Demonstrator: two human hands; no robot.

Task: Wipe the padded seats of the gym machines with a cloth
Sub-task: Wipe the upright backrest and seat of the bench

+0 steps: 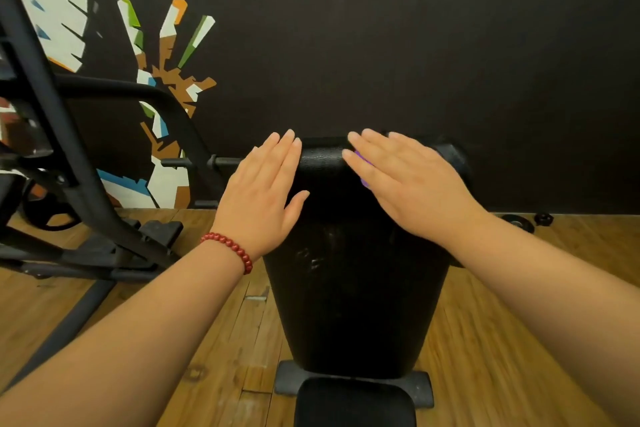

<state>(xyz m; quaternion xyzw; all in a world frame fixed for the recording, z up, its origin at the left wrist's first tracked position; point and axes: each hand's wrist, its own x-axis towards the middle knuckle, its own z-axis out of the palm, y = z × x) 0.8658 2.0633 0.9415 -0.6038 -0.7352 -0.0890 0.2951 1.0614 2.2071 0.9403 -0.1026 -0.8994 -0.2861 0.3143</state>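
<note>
Here, cloth [360, 159] under right hand [412, 184]

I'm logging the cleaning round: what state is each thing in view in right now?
back pad: raised, pale smudges at its middle
seat pad: untouched
left hand: open, flat against the back pad's left edge
right hand: open, flat, pressing the purple cloth near the back pad's top
purple cloth: nearly all hidden under the right hand
red bead bracelet: worn on the left wrist

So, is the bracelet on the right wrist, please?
No, the red bead bracelet circles the wrist of the left hand.
</note>
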